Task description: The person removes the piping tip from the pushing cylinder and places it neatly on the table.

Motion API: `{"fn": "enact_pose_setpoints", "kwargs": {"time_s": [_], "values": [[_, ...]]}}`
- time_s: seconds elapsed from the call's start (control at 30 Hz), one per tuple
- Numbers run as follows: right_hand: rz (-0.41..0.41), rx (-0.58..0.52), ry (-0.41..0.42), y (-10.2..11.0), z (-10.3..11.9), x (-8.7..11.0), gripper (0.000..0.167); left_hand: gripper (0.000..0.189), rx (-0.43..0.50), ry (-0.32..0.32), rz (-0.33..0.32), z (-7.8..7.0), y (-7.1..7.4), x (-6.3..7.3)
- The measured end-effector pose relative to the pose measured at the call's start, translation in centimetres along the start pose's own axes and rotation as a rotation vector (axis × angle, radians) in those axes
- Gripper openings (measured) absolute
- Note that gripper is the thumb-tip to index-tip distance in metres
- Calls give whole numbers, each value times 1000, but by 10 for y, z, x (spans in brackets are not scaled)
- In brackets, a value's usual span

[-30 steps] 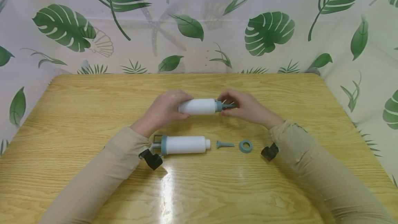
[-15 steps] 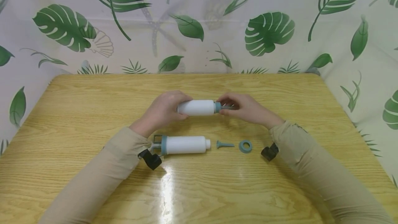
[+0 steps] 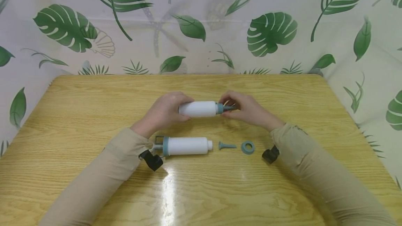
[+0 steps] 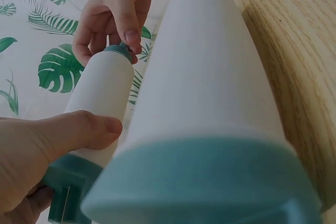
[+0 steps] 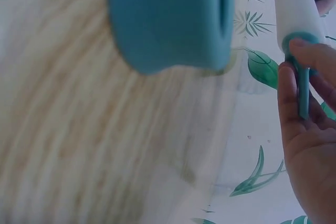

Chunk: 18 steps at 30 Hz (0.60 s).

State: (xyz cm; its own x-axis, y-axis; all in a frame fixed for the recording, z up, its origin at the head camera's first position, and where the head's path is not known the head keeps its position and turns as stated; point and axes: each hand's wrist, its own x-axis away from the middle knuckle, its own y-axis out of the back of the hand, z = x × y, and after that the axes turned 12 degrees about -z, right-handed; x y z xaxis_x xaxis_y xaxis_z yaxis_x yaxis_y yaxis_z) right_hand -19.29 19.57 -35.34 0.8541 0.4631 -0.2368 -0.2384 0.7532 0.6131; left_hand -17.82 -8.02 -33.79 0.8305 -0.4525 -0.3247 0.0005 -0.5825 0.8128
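My left hand (image 3: pixel 163 112) grips a white syringe-like tube (image 3: pixel 201 109) by its left part, holding it level above the table. A teal end piece (image 4: pixel 65 190) shows below that hand in the left wrist view. On the tube's right end sits a teal ring cap (image 3: pixel 220 108), from which a slim teal nozzle (image 5: pixel 303 93) sticks out. The thumb and fingers of my right hand (image 3: pixel 249 111) pinch the cap, and the nozzle points into the palm. Parts of the right fingers are hidden behind the cap.
Nearer on the wooden table (image 3: pixel 220 191) lies a second white tube (image 3: pixel 188 145) with a teal handle frame (image 3: pixel 159 145). In line to its right lie a loose teal nozzle (image 3: pixel 227 145) and a teal ring (image 3: pixel 248 152). A leaf-patterned sheet (image 3: pixel 201 55) hangs behind.
The held tube has shifted very slightly left and down. My right fingers have moved a little at the cap, and the right wrist has moved slightly. The things on the table have stayed put.
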Motion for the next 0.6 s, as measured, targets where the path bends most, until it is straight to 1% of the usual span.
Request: {"fn": "enact_pose_setpoints", "kwargs": {"time_s": [0.07,0.17,0.27,0.33,0.5,0.6], "values": [[9,-12,-14,-1,-1,0,39,48,1,-6,-3,1,0,0],[32,1,-46,-1,-1,1,46,47,3,-11,-6,2,-1,0],[43,50,-63,-1,-2,2,43,47,4,-2,-4,2,-1,1],[43,71,-56,-1,-3,2,38,47,4,4,-1,2,-1,1],[23,96,-29,-1,-4,3,35,48,4,15,5,4,-1,2],[15,107,-28,0,-4,4,35,48,3,24,7,6,0,2]]}}
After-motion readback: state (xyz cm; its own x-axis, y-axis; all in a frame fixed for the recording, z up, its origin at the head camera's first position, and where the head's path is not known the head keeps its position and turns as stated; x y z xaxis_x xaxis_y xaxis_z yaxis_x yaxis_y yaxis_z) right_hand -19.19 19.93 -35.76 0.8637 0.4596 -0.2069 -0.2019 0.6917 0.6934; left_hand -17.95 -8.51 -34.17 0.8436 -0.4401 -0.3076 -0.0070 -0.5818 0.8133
